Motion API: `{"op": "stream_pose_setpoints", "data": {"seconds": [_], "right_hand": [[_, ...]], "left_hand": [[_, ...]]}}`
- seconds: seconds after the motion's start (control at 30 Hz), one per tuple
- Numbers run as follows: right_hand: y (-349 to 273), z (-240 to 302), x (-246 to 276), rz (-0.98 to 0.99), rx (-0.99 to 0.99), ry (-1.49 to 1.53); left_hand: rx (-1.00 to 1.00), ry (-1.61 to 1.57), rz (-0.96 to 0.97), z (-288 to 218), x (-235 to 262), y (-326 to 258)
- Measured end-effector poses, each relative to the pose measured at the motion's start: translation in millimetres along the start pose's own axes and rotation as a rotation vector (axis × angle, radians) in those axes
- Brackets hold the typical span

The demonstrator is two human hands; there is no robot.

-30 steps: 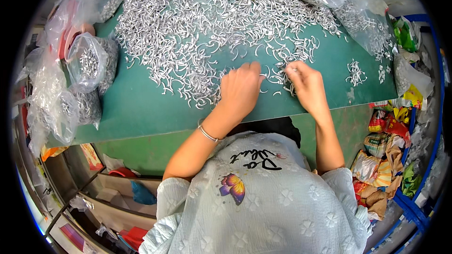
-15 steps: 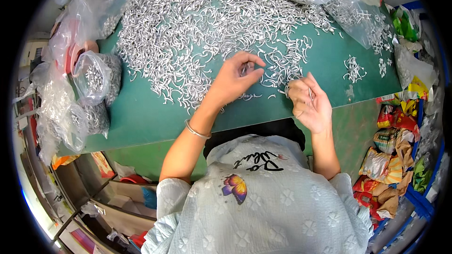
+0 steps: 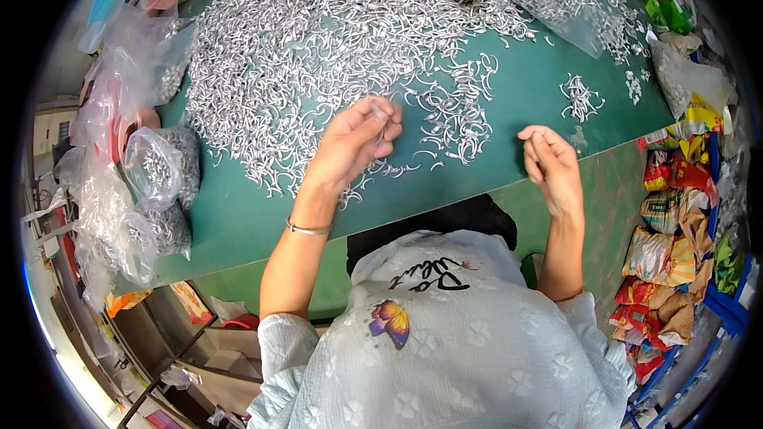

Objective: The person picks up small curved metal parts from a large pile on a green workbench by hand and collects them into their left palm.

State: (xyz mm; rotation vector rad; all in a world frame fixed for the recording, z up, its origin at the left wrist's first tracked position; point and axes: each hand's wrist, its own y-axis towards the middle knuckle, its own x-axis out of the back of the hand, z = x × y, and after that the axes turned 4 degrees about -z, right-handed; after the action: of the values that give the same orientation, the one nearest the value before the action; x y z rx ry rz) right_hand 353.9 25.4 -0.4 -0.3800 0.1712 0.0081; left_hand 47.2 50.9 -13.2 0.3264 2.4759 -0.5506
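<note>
A broad heap of small curved silver metal pieces [image 3: 262, 95] covers much of the green table [image 3: 509, 143]. My left hand [image 3: 358, 139] is over the heap's near edge, its fingers curled in. Whatever those fingers hold is too small to make out. Farther right, my right hand [image 3: 554, 165] is raised by the table's front edge, apart from the pieces. Its thumb and fingers are drawn together, and their contents cannot be made out. Between the hands lies a looser scatter of curved pieces [image 3: 465, 103]. A small separate pile [image 3: 581, 98] sits beyond my right hand.
Clear plastic bags of metal parts [image 3: 163, 155] stand along the table's left side. More bags [image 3: 556, 4] lie at the back right, with small parts spilling out. Colourful packages [image 3: 652, 250] are stacked beside a blue rack at the right. Open shelving [image 3: 226, 349] is below left.
My hands have moved apart: the left went leftward, the right moved right, away from the loose pieces. The left fingers have curled in more. The whole view has shifted slightly.
</note>
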Motion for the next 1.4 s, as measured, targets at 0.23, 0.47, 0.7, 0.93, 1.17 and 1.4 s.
{"op": "stream_pose_setpoints", "data": {"seconds": [0.23,0.47,0.7,0.93,1.17,1.4], "right_hand": [[11.0,-6.3,-55.8,0.015,0.530,-1.020],[29.1,-4.6,-18.7,-0.097,0.536,-1.202],[29.4,5.8,-5.5,-0.280,0.501,-1.249],[20.7,10.9,-12.6,-0.237,0.564,-1.090],[24.4,2.4,-10.1,-0.052,0.521,-1.072],[24.8,-2.5,-13.2,-0.354,0.507,-1.329]], "left_hand": [[-0.096,-0.258,-0.107,18.2,-15.9,-6.0],[-0.327,1.231,-0.323,29.4,-49.2,-3.4],[-0.384,1.586,-0.268,41.9,-53.8,-0.1],[-0.449,1.459,-0.410,36.7,-73.4,-14.8],[-0.321,1.250,-0.352,47.3,-85.9,-10.9],[-0.517,1.615,-0.341,47.0,-95.3,47.4]]}}
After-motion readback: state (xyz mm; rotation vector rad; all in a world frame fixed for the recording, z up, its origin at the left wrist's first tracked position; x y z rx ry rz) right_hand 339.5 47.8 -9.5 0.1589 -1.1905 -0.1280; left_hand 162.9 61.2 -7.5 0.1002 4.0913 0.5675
